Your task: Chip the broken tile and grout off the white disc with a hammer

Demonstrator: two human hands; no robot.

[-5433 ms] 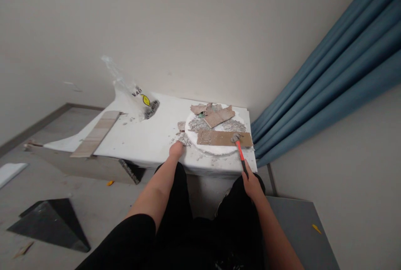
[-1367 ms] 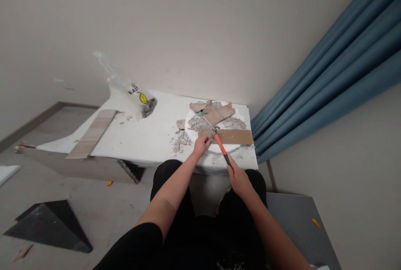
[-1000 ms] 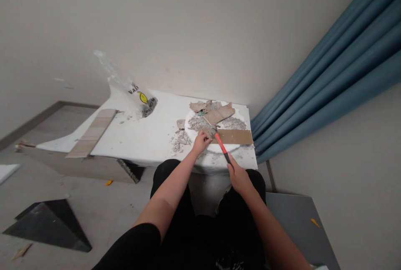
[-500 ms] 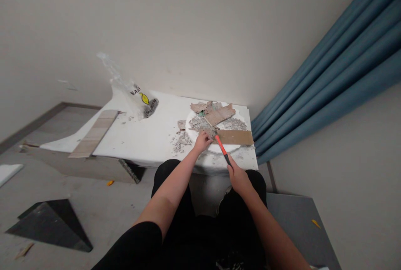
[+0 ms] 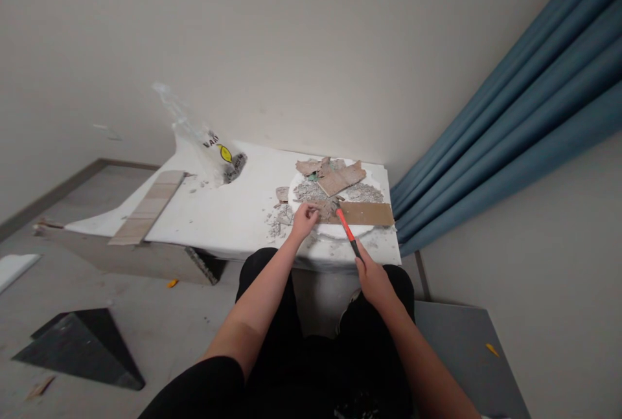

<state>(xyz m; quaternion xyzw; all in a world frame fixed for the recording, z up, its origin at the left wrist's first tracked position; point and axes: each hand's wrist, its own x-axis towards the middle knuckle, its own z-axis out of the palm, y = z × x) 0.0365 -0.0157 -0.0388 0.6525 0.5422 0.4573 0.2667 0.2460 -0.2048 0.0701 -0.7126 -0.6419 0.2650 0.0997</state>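
Observation:
My right hand (image 5: 373,275) is closed around the black end of a hammer (image 5: 345,225) with a red and black handle. The hammer's head is down among crumbled bits at the left part of a brown board strip (image 5: 369,214). My left hand (image 5: 305,218) is at that strip's left end, its fingers curled; what they hold, if anything, is too small to make out. Under the strip is a white round plate-like piece (image 5: 330,232). Grey crumbs (image 5: 364,192) and torn brown board pieces (image 5: 343,178) lie on its far side.
A white-covered bench (image 5: 253,212) carries a clear plastic bag (image 5: 208,153) with grey crumbs inside and a striped board strip (image 5: 148,208). Loose crumbs (image 5: 276,225) lie left of the plate. Blue curtains (image 5: 495,108) hang at right. Dark folded panels (image 5: 82,348) lie on the floor.
My left hand has moved a little left, away from the hammer's head, uncovering crumbled bits on the strip. My right hand and the hammer have barely moved.

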